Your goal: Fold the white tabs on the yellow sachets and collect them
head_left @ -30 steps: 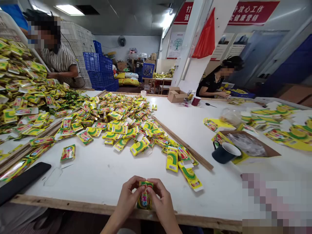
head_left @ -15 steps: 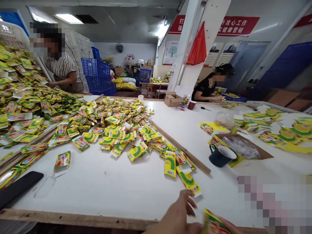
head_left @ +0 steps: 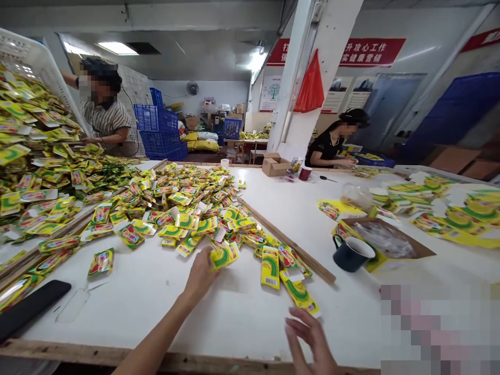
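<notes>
My left hand (head_left: 200,273) reaches out to the front edge of the pile and pinches a small flat yellow carton (head_left: 225,256) with a green printed band. My right hand (head_left: 310,338) hovers near the table's front edge, fingers spread and holding nothing. Just beyond its fingertips lies a yellow carton (head_left: 299,291), with an upright-lying carton (head_left: 270,266) beside it. The pile of cartons (head_left: 183,195) spreads over the white table (head_left: 242,307); several have white end flaps sticking out.
A wooden strip (head_left: 287,239) borders the pile at right. Beyond it are a dark mug (head_left: 352,253) and a cardboard box (head_left: 386,237) with clear plastic. A black phone-like object (head_left: 33,307) lies front left. One co-worker (head_left: 105,122) tilts a white crate (head_left: 42,67) of cartons; another person (head_left: 332,146) sits opposite.
My left hand has moved from the front edge, left and forward to the pile, and taken hold of a carton. The carton near my right hand is out of view, and that hand is now empty.
</notes>
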Action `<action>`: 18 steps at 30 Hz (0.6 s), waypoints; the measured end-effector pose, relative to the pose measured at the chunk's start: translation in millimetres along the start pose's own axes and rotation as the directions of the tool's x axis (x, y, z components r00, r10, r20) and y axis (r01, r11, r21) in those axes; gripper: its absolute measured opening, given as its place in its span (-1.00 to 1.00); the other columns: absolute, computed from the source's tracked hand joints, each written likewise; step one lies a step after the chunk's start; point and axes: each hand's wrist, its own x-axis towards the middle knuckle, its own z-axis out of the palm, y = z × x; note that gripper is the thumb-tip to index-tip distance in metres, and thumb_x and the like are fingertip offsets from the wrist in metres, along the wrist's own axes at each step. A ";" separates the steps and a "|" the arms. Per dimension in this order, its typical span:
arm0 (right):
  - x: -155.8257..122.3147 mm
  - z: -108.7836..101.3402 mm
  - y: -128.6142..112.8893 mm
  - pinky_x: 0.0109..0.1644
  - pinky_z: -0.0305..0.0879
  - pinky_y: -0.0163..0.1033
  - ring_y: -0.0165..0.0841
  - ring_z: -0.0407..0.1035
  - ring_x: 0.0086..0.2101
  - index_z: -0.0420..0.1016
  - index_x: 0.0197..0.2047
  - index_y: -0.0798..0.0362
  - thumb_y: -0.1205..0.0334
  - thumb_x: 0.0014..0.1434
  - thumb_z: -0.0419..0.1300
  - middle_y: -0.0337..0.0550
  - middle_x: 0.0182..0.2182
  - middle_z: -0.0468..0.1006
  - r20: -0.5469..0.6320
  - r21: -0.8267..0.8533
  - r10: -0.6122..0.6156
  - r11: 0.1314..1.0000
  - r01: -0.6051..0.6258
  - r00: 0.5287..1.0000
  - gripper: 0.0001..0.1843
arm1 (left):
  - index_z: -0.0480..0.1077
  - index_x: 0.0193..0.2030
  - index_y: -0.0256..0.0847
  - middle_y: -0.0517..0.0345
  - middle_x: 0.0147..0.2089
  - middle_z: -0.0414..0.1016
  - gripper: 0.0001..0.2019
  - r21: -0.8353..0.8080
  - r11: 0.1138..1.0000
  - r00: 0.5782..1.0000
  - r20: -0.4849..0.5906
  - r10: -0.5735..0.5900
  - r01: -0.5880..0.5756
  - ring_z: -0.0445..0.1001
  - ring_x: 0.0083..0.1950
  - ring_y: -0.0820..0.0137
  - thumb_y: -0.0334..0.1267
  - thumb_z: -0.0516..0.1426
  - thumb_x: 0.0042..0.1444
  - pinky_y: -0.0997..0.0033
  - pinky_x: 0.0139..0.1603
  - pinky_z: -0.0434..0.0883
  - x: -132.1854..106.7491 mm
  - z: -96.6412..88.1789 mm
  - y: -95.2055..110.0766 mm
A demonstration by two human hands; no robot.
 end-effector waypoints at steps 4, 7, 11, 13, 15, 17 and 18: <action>2.1 60.8 -15.4 -0.21 0.46 -0.16 -0.19 0.52 -0.27 0.35 0.03 0.05 -0.14 0.05 0.23 0.00 -0.13 0.55 0.218 0.187 0.160 0.961 -0.202 0.963 -0.43 | 0.22 0.13 -0.09 0.05 0.09 0.42 -0.37 -0.082 0.989 0.991 0.051 0.125 -0.120 0.40 0.15 0.16 -0.47 0.24 -0.12 0.09 0.16 0.35 -47.8 -3.3 16.2; 2.5 82.4 -12.4 -0.30 0.46 -0.18 -0.19 0.52 -0.34 0.31 0.07 0.10 -0.06 0.04 0.26 -0.01 -0.22 0.59 0.342 0.219 0.197 0.934 -0.282 0.919 -0.39 | 0.25 0.13 -0.08 0.04 0.09 0.42 -0.36 -0.166 0.979 0.980 0.134 0.144 -0.121 0.39 0.14 0.16 -0.51 0.23 -0.14 0.09 0.16 0.35 -72.1 -1.9 23.7; 2.2 87.6 0.7 -0.36 0.42 -0.21 -0.21 0.48 -0.41 0.40 -0.03 0.11 0.02 0.04 0.25 -0.11 -0.38 0.61 0.344 0.121 0.172 0.967 -0.225 0.923 -0.52 | 0.34 0.03 -0.17 -0.01 -0.02 0.48 -0.55 -0.258 0.966 0.956 0.288 0.052 0.025 0.44 0.03 0.16 -0.37 0.23 -0.06 0.12 0.07 0.39 -77.7 -2.4 24.6; 3.6 86.0 5.6 -0.38 0.42 -0.21 -0.21 0.48 -0.42 0.40 -0.04 0.10 0.03 0.04 0.25 -0.14 -0.40 0.60 0.354 0.109 0.173 0.968 -0.225 0.919 -0.54 | 0.36 -0.01 -0.19 -0.02 -0.05 0.50 -0.59 -0.303 0.949 0.948 0.317 0.014 0.088 0.46 -0.01 0.16 -0.30 0.24 -0.05 0.14 0.03 0.40 -72.8 -4.1 23.2; 5.7 85.2 8.3 -0.40 0.42 -0.21 -0.21 0.47 -0.43 0.40 -0.06 0.08 0.04 0.04 0.25 -0.15 -0.41 0.59 0.381 0.127 0.186 0.960 -0.250 0.906 -0.57 | 0.38 -0.05 -0.19 0.01 -0.09 0.52 -0.62 -0.351 0.927 0.945 0.328 -0.010 0.132 0.48 -0.05 0.18 -0.26 0.24 -0.06 0.18 -0.02 0.40 -67.2 -4.8 21.2; 7.4 86.0 9.6 -0.40 0.44 -0.20 -0.20 0.48 -0.42 0.40 -0.09 0.07 0.05 0.05 0.25 -0.13 -0.38 0.60 0.415 0.163 0.194 0.945 -0.282 0.889 -0.61 | 0.42 -0.18 -0.19 0.08 -0.20 0.54 -0.76 -0.372 0.909 0.945 0.321 -0.065 0.189 0.49 -0.16 0.23 -0.24 0.21 -0.04 0.26 -0.13 0.41 -63.5 -3.2 18.8; 7.9 86.9 10.1 -0.37 0.45 -0.19 -0.19 0.49 -0.39 0.40 -0.09 0.06 0.05 0.05 0.25 -0.12 -0.36 0.60 0.433 0.185 0.191 0.938 -0.294 0.881 -0.62 | 0.42 -0.26 -0.19 0.12 -0.28 0.53 -0.83 -0.370 0.902 0.945 0.310 -0.104 0.221 0.49 -0.24 0.26 -0.24 0.19 -0.02 0.30 -0.20 0.41 -62.6 -1.6 17.6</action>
